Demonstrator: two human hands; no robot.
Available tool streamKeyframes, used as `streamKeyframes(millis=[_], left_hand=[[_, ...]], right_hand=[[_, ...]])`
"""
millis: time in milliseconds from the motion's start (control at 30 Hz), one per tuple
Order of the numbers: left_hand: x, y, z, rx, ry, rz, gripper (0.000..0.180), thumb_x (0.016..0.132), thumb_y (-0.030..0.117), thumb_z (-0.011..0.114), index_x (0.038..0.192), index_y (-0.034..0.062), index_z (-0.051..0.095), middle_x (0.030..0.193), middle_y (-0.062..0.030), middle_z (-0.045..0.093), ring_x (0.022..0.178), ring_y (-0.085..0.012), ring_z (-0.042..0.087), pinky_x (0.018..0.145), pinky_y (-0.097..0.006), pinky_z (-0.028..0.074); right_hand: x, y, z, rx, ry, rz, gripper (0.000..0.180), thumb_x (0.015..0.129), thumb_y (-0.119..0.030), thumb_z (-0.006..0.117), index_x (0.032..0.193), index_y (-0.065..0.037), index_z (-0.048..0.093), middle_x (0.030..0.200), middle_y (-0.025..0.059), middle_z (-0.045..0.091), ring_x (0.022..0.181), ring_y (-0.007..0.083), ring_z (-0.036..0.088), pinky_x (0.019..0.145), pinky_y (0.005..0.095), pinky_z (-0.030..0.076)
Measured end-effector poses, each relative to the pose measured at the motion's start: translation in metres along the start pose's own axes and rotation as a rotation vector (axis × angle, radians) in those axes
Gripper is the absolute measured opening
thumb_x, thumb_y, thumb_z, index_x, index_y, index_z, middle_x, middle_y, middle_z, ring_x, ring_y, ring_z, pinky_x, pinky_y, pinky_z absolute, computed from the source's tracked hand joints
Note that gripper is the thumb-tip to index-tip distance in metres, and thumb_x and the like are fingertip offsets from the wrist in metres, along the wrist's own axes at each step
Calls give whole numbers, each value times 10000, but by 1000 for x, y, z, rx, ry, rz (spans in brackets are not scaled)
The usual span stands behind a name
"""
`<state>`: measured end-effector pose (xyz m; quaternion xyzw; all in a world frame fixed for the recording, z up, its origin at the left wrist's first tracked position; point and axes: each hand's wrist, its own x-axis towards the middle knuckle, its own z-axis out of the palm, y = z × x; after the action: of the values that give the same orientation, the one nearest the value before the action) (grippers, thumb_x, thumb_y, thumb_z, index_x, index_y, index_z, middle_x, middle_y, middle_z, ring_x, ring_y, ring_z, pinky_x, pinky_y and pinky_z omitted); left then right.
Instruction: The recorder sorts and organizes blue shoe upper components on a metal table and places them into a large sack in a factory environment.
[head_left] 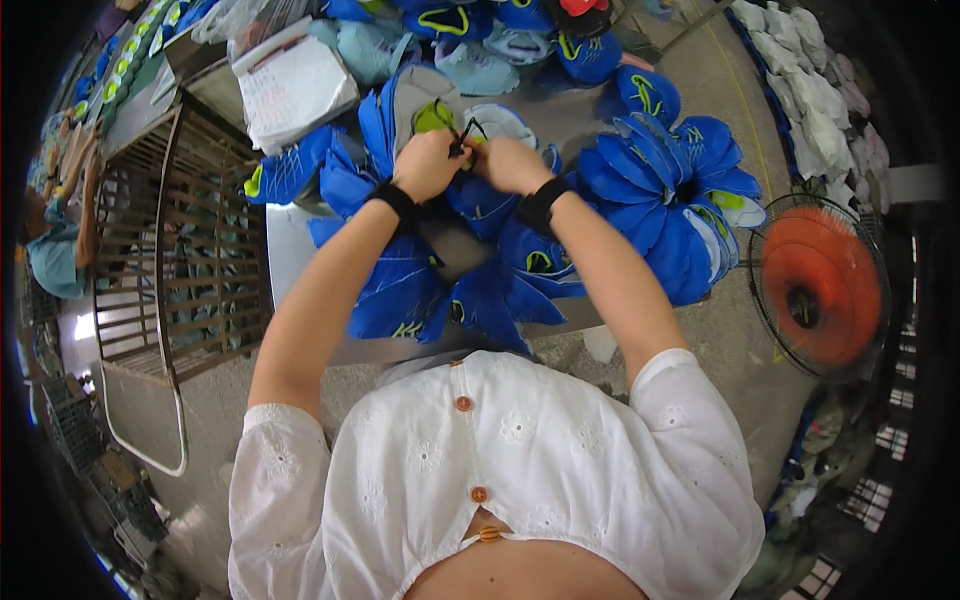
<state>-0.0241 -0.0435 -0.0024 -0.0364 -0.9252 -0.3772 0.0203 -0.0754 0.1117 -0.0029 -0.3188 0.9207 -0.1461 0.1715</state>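
Observation:
Above the middle of the table, my left hand (427,165) and my right hand (512,165) are close together, fingers closed. Between them is a thin black cord (459,148) with loose ends sticking up; both hands pinch it. Around and beneath them lie blue shoe uppers (378,125), fanned out in bundles with yellow-green linings. A grey and lime upper (425,97) stands just beyond my left hand. Nearer my body, more blue uppers (485,300) spread over the table edge. My fingertips partly hide what the cord goes around.
On the right is a round bundle of blue uppers (660,190); past it stands a fan with orange blades (820,285). Light teal shoes (475,68) and a written notepad (292,85) lie at the back. A slatted metal rack (165,235) and another person (58,245) are left.

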Motion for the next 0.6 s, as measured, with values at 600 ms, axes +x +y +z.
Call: streamKeyframes(millis=[600], left_hand=[[22, 77, 42, 101, -321, 239, 381, 749, 190, 581, 1080, 54, 448, 881, -185, 600, 817, -325, 586, 689, -418, 462]], right_hand=[[-52, 46, -37, 1111, 488, 215, 321, 882, -254, 478, 695, -10, 570, 552, 15, 505, 505, 95, 488, 466, 232, 371]])
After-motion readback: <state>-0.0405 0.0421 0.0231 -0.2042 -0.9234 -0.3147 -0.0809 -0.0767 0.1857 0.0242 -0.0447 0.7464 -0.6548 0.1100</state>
